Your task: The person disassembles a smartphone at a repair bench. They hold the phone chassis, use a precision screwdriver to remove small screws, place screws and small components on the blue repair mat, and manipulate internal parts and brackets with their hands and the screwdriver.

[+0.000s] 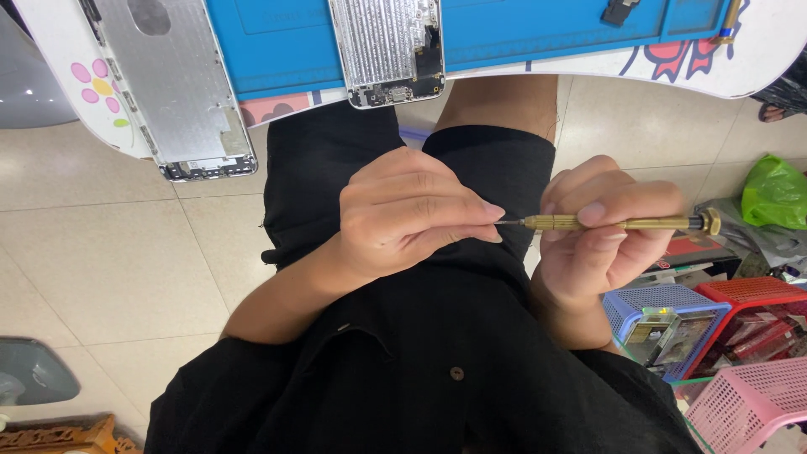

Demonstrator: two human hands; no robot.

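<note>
Above the lap, the right hand (601, 231) gripped a brass precision screwdriver (618, 223) lying level, its tip pointing left into the pinched fingertips of the left hand (408, 214), which closed on something hidden.

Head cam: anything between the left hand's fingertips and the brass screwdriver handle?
Only the screwdriver's thin dark bit. It runs from the brass screwdriver handle in the right hand to the pinched fingertips of the left hand. Nothing else, per the head view.
</note>
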